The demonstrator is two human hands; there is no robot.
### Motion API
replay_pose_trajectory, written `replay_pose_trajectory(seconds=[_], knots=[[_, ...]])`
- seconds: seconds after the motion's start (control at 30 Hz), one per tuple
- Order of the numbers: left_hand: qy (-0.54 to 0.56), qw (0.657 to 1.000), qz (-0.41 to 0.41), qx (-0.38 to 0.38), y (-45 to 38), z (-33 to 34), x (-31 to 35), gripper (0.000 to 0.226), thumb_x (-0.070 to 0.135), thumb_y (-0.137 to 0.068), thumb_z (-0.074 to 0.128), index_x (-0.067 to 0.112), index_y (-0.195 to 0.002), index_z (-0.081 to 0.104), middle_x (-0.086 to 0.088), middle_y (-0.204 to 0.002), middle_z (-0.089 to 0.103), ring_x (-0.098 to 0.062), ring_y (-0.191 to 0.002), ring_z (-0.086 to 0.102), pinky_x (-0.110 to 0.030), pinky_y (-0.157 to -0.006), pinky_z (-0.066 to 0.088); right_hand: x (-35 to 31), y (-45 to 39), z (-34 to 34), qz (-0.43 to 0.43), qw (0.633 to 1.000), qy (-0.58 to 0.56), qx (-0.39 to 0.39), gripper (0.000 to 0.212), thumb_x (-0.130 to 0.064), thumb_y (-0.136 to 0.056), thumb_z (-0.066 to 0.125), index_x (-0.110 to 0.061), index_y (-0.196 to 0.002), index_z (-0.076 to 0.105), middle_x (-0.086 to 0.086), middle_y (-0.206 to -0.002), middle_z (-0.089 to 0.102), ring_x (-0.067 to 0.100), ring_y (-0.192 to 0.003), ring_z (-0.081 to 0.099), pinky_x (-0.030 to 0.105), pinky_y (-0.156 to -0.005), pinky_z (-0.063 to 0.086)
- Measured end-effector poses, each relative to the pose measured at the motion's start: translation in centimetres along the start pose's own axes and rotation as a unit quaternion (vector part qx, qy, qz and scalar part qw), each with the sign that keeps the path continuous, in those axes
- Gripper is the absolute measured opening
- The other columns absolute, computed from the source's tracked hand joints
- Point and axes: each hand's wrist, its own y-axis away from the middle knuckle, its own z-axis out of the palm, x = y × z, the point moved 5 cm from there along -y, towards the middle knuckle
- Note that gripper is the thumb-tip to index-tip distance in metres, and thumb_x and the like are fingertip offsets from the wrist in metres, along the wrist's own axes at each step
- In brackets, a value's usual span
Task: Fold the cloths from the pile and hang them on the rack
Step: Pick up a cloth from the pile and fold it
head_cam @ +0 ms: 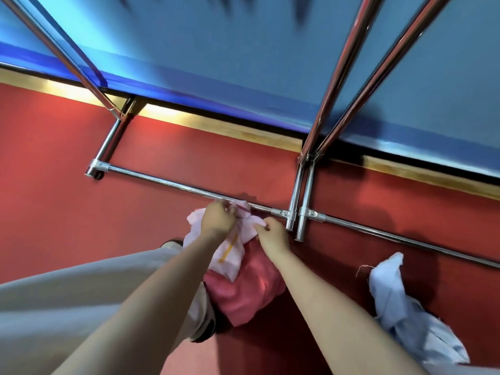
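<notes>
Both hands, left hand (216,216) and right hand (273,231), pinch a pale pink cloth (230,255) (yellow stripe) above the red floor (67,147).

Red floor (67,158); blue wall (243,50) above gold skirting strip (216,124); grey trouser leg (67,288); shoe (204,320).

Both arms reach forward over a red carpeted floor (67,212). The left hand (216,219) and the right hand (274,234) each pinch the top edge of a pale pink cloth with a yellow stripe (230,255), held just near of the chrome metal rack's low rail (167,181). A darker pink cloth (249,288) lies beneath it. A crumpled light blue cloth (405,307) lies on the floor at near right. A blue wall (243,50) stands beyond.
</notes>
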Motion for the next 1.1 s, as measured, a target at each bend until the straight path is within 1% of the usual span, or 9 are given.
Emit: replay_pose_trajectory(seconds=[0.2,0.33,0.43,0.5,0.63,0.77,0.87,0.97,1.1], knots=[[0.159,0.986,0.043,0.031,6.1,-7.1,8.2,0.029,0.025,-0.103,0.039,0.006,-0.082,0.047,-0.026,-0.096,0.062,-0.035,-0.090,0.057,-0.036,-0.075,0.036,-4.1,6.0,-7.2,-0.070,0.993,-0.045,0.078,0.014,-0.024,-0.082,0.062,-0.015,-0.092,0.063,0.009,-0.080,0.065,0.027,-0.074,0.064,0.039,-0.072,0.051],[0.286,0.953,0.091,0.038,12.8,-12.2,12.9,0.032,0.033,-0.093,0.058,0.017,-0.070,0.043,-0.009,-0.065,0.053,-0.025,-0.063,0.051,-0.043,-0.066,0.047,-6.3,10.9,-12.4,-0.103,0.993,0.003,0.055,0.026,-0.017,-0.084,0.062,-0.014,-0.109,0.062,0.003,-0.085,0.063,0.028,-0.079,0.069,0.045,-0.073,0.055],[0.304,0.940,0.150,0.039,18.8,-14.9,15.5,0.022,0.018,-0.092,0.062,0.017,-0.075,0.048,-0.005,-0.076,0.054,-0.018,-0.072,0.049,-0.030,-0.068,0.042,-9.0,17.8,-16.4,-0.169,0.983,0.054,0.034,0.006,-0.010,-0.089,0.061,-0.011,-0.094,0.064,0.005,-0.072,0.062,0.015,-0.061,0.061,0.029,-0.060,0.048],[0.326,0.926,0.189,0.010,22.9,-15.7,16.4,0.005,0.009,-0.094,0.056,0.013,-0.092,0.058,-0.005,-0.089,0.060,-0.014,-0.075,0.054,-0.019,-0.069,0.046,-9.7,21.8,-18.0,-0.187,0.979,0.077,-0.005,0.012,-0.008,-0.093,0.057,-0.015,-0.082,0.059,-0.001,-0.065,0.060,0.000,-0.048,0.056,0.018,-0.050,0.043],[0.308,0.911,0.268,-0.050,29.6,-15.1,16.0,0.025,0.012,-0.099,0.047,0.018,-0.108,0.069,0.001,-0.102,0.070,-0.009,-0.089,0.064,-0.024,-0.087,0.050,-7.8,26.7,-19.7,-0.154,0.981,0.112,-0.041,0.021,-0.019,-0.097,0.053,-0.002,-0.091,0.065,0.001,-0.077,0.061,0.000,-0.063,0.053,0.024,-0.067,0.043],[0.343,0.882,0.313,-0.077,34.2,-14.1,16.0,0.026,0.012,-0.099,0.046,0.014,-0.110,0.070,0.004,-0.108,0.071,0.000,-0.097,0.064,-0.013,-0.083,0.046,-7.1,29.5,-21.3,-0.100,0.987,-0.125,0.030,0.022,-0.029,-0.100,0.047,-0.014,-0.102,0.062,0.013,-0.114,0.064,0.010,-0.092,0.055,0.036,-0.092,0.047],[0.383,0.861,0.324,-0.084,36.1,-14.5,16.2,0.025,0.013,-0.099,0.047,0.018,-0.106,0.069,0.005,-0.108,0.071,-0.003,-0.101,0.063,-0.014,-0.087,0.047,-6.5,30.4,-21.4,-0.086,0.948,-0.305,0.031,0.019,-0.031,-0.100,0.044,-0.024,-0.100,0.062,0.001,-0.104,0.069,0.005,-0.090,0.065,0.023,-0.081,0.050],[0.429,0.847,0.302,-0.082,36.4,-15.0,15.6,0.024,0.011,-0.099,0.046,0.017,-0.104,0.068,0.005,-0.103,0.070,-0.002,-0.093,0.064,-0.012,-0.080,0.048,-5.4,30.8,-19.9,-0.060,0.934,-0.351,-0.029,0.027,-0.039,-0.098,0.046,-0.023,-0.107,0.066,-0.007,-0.101,0.071,0.009,-0.098,0.064,0.027,-0.085,0.047],[0.513,0.821,0.238,-0.081,35.1,-15.0,14.3,0.022,0.014,-0.098,0.049,0.019,-0.105,0.069,-0.001,-0.106,0.071,-0.012,-0.095,0.066,-0.026,-0.082,0.051,-5.7,30.7,-20.0,-0.097,0.924,-0.368,-0.010,0.014,-0.011,-0.095,0.053,-0.008,-0.087,0.065,0.000,-0.076,0.069,0.017,-0.080,0.061,0.025,-0.074,0.050]])
